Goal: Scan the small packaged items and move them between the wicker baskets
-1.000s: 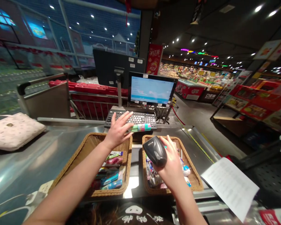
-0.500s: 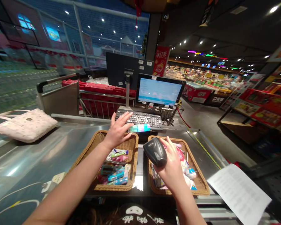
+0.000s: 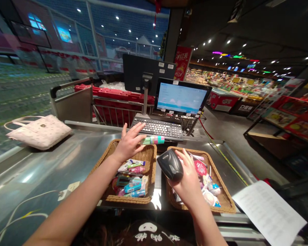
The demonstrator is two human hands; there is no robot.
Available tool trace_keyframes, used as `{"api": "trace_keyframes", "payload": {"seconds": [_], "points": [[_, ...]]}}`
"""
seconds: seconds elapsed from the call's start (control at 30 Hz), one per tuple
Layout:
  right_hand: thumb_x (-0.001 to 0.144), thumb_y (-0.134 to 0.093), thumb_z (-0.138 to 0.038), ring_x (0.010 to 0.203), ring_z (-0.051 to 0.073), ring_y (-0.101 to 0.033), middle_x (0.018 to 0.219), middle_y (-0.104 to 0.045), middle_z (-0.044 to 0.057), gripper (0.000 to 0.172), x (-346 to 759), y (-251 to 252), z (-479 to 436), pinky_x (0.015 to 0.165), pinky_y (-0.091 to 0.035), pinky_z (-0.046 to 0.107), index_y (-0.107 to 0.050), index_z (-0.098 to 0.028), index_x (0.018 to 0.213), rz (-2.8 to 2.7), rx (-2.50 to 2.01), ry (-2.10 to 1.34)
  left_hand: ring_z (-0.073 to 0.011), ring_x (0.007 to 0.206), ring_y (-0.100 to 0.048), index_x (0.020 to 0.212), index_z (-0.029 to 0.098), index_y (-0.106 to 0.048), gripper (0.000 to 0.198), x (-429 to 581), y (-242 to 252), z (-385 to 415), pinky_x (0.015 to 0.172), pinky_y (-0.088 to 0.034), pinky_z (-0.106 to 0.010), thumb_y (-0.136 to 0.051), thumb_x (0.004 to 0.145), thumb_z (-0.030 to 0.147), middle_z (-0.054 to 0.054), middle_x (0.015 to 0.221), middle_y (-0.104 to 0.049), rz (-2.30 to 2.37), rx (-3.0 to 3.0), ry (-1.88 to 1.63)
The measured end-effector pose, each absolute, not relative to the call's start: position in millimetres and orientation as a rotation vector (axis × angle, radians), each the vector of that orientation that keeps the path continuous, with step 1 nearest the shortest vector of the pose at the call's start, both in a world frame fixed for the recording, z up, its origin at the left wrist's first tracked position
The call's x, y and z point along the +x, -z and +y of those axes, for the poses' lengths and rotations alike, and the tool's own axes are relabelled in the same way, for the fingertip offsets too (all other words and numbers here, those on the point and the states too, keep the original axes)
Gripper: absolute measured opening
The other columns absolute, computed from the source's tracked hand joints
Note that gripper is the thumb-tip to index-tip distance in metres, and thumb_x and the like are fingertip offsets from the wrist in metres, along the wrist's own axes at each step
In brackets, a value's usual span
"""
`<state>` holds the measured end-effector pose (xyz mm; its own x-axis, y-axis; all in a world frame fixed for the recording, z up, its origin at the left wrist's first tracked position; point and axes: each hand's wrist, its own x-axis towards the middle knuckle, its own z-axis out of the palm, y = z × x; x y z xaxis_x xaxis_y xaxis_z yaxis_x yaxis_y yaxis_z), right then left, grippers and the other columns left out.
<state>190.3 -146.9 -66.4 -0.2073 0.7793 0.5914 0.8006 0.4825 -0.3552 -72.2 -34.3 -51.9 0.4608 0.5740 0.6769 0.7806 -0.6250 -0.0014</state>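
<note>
My left hand (image 3: 129, 143) is over the left wicker basket (image 3: 155, 171), its fingertips at the left end of a black keyboard (image 3: 157, 129). Between its thumb and index finger is a small clear-and-teal tube (image 3: 153, 140) with a pink band, pointing right. The other fingers are spread. My right hand (image 3: 186, 177) grips a black barcode scanner (image 3: 170, 165) above the right wicker basket (image 3: 227, 194), and the scanner's head points up and left. Small packaged items (image 3: 133, 186) lie in the left basket, and white, blue and pink packets (image 3: 210, 191) in the right one.
A lit monitor (image 3: 182, 97) stands behind the keyboard, with a second screen (image 3: 147, 73) turned away. A pale pink handbag (image 3: 41, 131) sits on the metal counter at left, near a white cable (image 3: 28, 201). A printed sheet (image 3: 269, 208) lies at right.
The whole scene has shifted slightly right in the picture. Both hands keep their grips and stay at nearly the same picture position, now slightly farther left relative to the baskets.
</note>
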Motion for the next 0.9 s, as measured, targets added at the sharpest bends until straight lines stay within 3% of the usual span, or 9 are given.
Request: {"api": "trace_keyframes", "payload": {"seconds": [0.4, 0.77, 0.9], "points": [[0.071, -0.061, -0.015, 0.141, 0.040, -0.034, 0.137, -0.055, 0.017, 0.052, 170.7, 79.4, -140.1, 0.112, -0.031, 0.066, -0.059, -0.014, 0.123, -2.024, -1.326, -0.076, -0.0311, 0.142, -0.039, 0.101, 0.021, -0.067, 0.021, -107.9, 96.8, -40.4, 0.118, -0.007, -0.065, -0.065, 0.081, 0.025, -0.013, 0.153, -0.042, -1.247, -2.555, 0.761], [0.072, -0.065, -0.019, 0.141, 0.042, -0.034, 0.135, -0.055, 0.018, 0.043, 154.5, 93.9, -128.3, 0.110, -0.033, 0.065, -0.064, -0.015, 0.115, -2.055, -1.363, -0.177, -0.0297, 0.142, -0.037, 0.093, 0.018, -0.064, 0.014, -124.3, 141.8, -41.0, 0.118, 0.000, -0.064, -0.066, 0.081, 0.025, -0.013, 0.153, -0.041, -1.240, -2.827, 0.425], [0.073, -0.066, -0.020, 0.141, 0.043, -0.034, 0.136, -0.054, 0.016, 0.044, 151.7, 97.3, -127.1, 0.110, -0.033, 0.065, -0.064, -0.017, 0.116, -2.053, -1.372, -0.213, -0.0305, 0.141, -0.039, 0.095, 0.017, -0.066, 0.019, -124.6, 150.9, -38.5, 0.118, 0.000, -0.064, -0.069, 0.077, 0.024, -0.015, 0.151, -0.044, -1.276, -2.931, 0.206]]}}
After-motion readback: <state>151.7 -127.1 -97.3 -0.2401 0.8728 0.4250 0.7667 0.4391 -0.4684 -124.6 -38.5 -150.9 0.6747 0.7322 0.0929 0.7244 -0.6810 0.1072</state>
